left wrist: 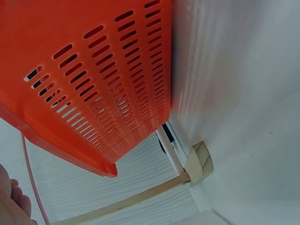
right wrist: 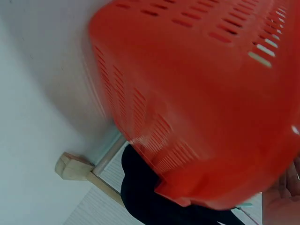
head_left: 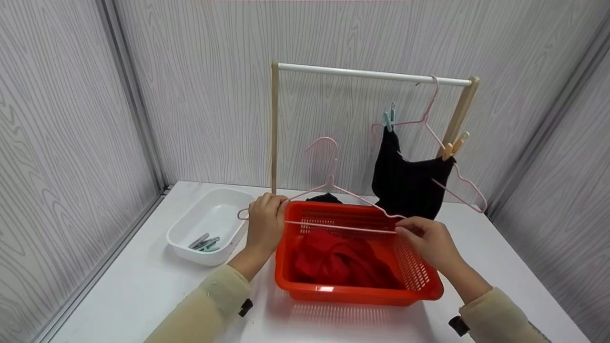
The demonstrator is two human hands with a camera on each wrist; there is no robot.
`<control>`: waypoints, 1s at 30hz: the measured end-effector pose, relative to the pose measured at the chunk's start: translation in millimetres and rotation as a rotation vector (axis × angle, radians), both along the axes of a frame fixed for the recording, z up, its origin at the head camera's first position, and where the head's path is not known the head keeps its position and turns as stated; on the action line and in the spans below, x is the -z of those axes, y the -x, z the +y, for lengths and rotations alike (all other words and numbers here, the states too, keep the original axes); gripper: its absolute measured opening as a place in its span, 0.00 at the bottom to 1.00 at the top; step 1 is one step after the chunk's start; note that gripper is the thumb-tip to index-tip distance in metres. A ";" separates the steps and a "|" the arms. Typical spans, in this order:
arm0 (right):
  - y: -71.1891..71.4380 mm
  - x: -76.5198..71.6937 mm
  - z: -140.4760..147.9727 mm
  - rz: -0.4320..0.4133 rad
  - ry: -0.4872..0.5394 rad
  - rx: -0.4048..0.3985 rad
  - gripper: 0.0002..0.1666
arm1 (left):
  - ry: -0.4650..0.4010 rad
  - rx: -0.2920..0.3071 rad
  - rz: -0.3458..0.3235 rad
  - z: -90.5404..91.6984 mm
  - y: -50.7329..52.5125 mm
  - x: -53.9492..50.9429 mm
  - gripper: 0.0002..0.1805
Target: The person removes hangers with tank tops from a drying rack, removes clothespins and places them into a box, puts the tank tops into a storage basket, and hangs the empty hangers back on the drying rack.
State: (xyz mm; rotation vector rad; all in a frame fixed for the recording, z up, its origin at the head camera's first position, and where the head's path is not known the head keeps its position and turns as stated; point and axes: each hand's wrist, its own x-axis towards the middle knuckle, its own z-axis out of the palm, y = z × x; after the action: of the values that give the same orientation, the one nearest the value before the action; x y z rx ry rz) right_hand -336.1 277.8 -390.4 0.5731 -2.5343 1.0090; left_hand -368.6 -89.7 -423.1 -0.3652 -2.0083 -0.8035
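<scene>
A pink hanger (head_left: 355,227) spans the space above the red basket (head_left: 360,294), its hook pointing up. My left hand (head_left: 266,221) grips the hanger near its left end. At the other end, my right hand (head_left: 425,240) pinches it between thumb and fingers. Crumpled red cloth (head_left: 333,259) lies inside the basket, below the hanger's bar. In the left wrist view only part of the left hand (left wrist: 14,201) shows, beside a length of the pink hanger (left wrist: 32,173). The right hand (right wrist: 280,201) appears at the right wrist view's edge.
A rack with a white rod (head_left: 352,72) stands behind the basket. On its right side hangs another pink hanger (head_left: 425,116), with a black garment (head_left: 405,181) clipped by clothespins (head_left: 390,118). A white tray (head_left: 178,233) holding several clothespins (head_left: 205,243) sits left. Something black (head_left: 325,198) lies behind the basket.
</scene>
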 end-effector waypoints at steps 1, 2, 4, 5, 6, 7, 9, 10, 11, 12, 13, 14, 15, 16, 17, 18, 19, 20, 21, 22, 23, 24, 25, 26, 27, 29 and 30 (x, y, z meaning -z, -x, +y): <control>-0.3 -1.8 0.4 0.020 0.009 0.005 0.09 | 0.000 0.002 0.003 0.3 -0.4 -0.3 0.04; -0.4 -2.8 0.7 0.043 0.015 0.010 0.09 | 0.000 0.003 0.006 0.6 -0.8 -0.3 0.05; -0.6 -4.3 1.0 0.086 0.029 0.018 0.10 | 0.002 0.007 0.010 1.4 -0.9 0.0 0.05; -0.4 -4.1 1.2 0.114 0.034 0.020 0.10 | 0.004 0.008 0.010 1.7 -1.0 0.3 0.05; -0.2 -4.0 1.3 0.141 0.039 0.022 0.11 | 0.004 0.012 0.009 2.0 -1.3 0.4 0.04; 0.1 -3.9 1.4 0.170 0.045 0.024 0.11 | 0.005 0.016 0.010 2.3 -1.7 0.6 0.04; 0.7 -3.4 1.7 0.223 0.057 0.031 0.12 | 0.005 0.021 0.012 2.8 -1.7 1.4 0.04; 1.1 -3.0 1.9 0.244 0.061 0.035 0.13 | 0.005 0.023 0.013 2.9 -2.2 1.3 0.04; 1.6 -2.4 2.2 0.259 0.063 0.040 0.14 | 0.005 0.025 0.014 3.1 -2.6 1.4 0.04; 1.8 -2.1 2.5 0.265 0.066 0.047 0.14 | 0.005 0.028 0.015 3.3 -2.9 1.4 0.04; 2.2 -1.3 2.9 0.267 0.066 0.054 0.14 | 0.007 0.028 0.015 3.4 -3.1 1.2 0.05; 2.7 -0.4 3.3 0.262 0.067 0.060 0.15 | 0.008 0.028 0.013 3.6 -3.2 1.1 0.06; 3.1 0.6 3.6 0.254 0.066 0.064 0.15 | 0.010 0.030 0.010 3.8 -3.6 0.9 0.06; 3.4 1.7 3.9 0.244 0.064 0.067 0.15 | 0.011 0.030 0.006 4.1 -4.2 0.7 0.07; 3.8 2.8 4.0 0.236 0.058 0.068 0.15 | 0.012 0.033 0.000 4.4 -4.6 0.6 0.07; 4.2 4.0 4.1 0.229 0.050 0.068 0.14 | 0.011 0.035 -0.004 4.6 -4.9 0.7 0.07; 4.6 5.2 4.1 0.220 0.044 0.068 0.14 | 0.011 0.038 -0.008 5.1 -5.3 0.6 0.08; 4.9 6.4 4.1 0.210 0.041 0.067 0.13 | 0.010 0.040 -0.011 5.6 -5.6 0.8 0.07; 5.0 7.4 4.0 0.201 0.039 0.065 0.13 | 0.010 0.039 -0.014 6.1 -6.1 0.9 0.07; 5.2 8.5 3.9 0.192 0.037 0.064 0.12 | 0.009 0.039 -0.014 6.6 -6.1 1.1 0.07; 5.3 9.4 3.8 0.184 0.036 0.063 0.12 | 0.008 0.040 -0.012 7.1 -6.1 1.3 0.06; 5.3 10.4 3.7 0.171 0.043 0.063 0.12 | 0.008 0.037 -0.008 7.6 -5.9 1.5 0.06; 5.0 11.2 3.6 0.155 0.051 0.063 0.12 | 0.008 0.036 -0.003 8.1 -5.7 1.8 0.05; 4.8 11.9 3.5 0.140 0.059 0.062 0.12 | 0.007 0.035 0.002 8.5 -5.4 2.1 0.04; 4.5 12.7 3.5 0.125 0.066 0.061 0.12 | 0.007 0.035 0.002 8.9 -5.7 2.0 0.04; 3.8 13.7 3.4 0.096 0.083 0.065 0.12 | 0.006 0.040 0.007 9.5 -6.1 1.8 0.05; 3.4 14.3 3.5 0.083 0.093 0.066 0.12 | 0.008 0.043 0.005 9.8 -6.3 1.8 0.05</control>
State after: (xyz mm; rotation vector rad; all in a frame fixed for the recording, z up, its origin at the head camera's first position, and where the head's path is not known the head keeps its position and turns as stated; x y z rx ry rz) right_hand -339.5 281.2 -404.7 0.4920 -2.4039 1.0508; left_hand -362.2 -79.9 -424.8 -0.4164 -2.0052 -0.8207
